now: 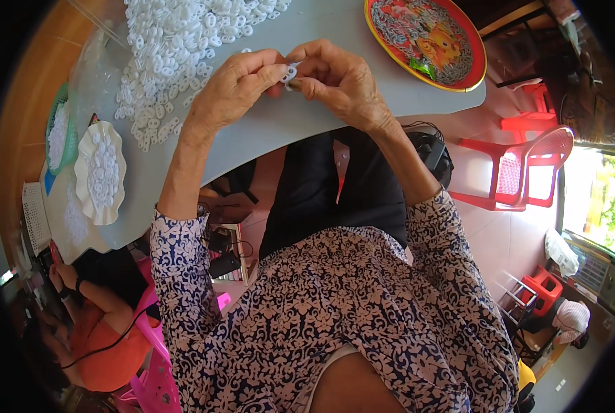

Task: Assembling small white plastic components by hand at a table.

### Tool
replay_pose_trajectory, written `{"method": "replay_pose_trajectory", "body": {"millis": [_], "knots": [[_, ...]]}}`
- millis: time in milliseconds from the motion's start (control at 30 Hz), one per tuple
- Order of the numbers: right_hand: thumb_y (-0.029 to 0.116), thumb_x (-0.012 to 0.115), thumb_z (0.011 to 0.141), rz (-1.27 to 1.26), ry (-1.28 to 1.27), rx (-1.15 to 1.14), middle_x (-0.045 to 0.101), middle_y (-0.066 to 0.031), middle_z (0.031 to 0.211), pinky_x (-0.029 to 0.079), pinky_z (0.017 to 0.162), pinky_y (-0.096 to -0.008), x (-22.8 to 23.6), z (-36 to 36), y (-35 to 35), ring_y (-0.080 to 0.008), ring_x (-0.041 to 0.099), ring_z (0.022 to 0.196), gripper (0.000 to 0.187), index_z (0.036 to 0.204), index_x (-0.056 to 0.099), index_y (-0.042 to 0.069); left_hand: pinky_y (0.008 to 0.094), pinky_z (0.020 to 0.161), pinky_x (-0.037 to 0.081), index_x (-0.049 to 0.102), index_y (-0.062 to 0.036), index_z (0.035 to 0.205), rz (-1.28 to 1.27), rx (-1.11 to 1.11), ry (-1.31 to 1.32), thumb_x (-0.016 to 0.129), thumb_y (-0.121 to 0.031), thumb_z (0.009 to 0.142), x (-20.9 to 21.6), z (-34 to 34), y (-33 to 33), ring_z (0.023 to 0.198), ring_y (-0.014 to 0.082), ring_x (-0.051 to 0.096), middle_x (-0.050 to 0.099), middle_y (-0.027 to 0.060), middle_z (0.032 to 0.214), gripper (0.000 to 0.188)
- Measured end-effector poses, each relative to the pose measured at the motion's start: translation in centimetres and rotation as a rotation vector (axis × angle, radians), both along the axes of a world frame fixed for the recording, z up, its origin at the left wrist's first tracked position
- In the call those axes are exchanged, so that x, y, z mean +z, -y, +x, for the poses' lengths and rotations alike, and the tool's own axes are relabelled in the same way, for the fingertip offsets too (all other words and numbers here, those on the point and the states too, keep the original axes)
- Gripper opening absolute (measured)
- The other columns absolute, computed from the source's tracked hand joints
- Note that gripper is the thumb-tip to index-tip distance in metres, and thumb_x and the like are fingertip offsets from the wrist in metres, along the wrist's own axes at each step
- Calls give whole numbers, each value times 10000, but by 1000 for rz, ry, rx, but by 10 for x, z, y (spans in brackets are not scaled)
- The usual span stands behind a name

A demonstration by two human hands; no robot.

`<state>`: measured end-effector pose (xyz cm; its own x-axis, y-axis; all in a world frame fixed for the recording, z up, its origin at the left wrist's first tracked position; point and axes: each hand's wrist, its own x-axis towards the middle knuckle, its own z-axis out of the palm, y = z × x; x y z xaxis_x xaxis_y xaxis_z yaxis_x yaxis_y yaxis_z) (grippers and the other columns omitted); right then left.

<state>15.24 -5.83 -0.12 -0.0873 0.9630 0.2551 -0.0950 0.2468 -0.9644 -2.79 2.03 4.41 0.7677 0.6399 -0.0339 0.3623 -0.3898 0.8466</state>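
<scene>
White piece (291, 72), left of the red tray (478, 62), is pinched by left hand (242, 82) and right hand (342, 77); close handwork seems underway, calling next for steadiness.

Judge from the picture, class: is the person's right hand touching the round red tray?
Apart. The head view shows a strip of grey table between the right hand and the round red tray's rim.
</scene>
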Motion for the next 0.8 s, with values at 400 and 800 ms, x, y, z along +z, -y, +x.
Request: {"method": "replay_pose_trajectory", "body": {"millis": [400,800], "knots": [[34,593,870,0,-67,-44,630,-30,817,498,727,-222,2,-3,0,-73,603,800,198,1058,547,-11,240,561,362,557,-12,853,-6,244,329,452,-346,953,-25,14,32,607,83,407,494,2,641,364],[97,672,827,-5,169,-76,618,-9,904,497,716,-196,-2,-4,2,-60,591,812,313,1100,558,-7,255,532,320,546,-7,775,-125,341,289,470,-335,933,-28,17,33,586,79,386,435,-6,595,372]]}}
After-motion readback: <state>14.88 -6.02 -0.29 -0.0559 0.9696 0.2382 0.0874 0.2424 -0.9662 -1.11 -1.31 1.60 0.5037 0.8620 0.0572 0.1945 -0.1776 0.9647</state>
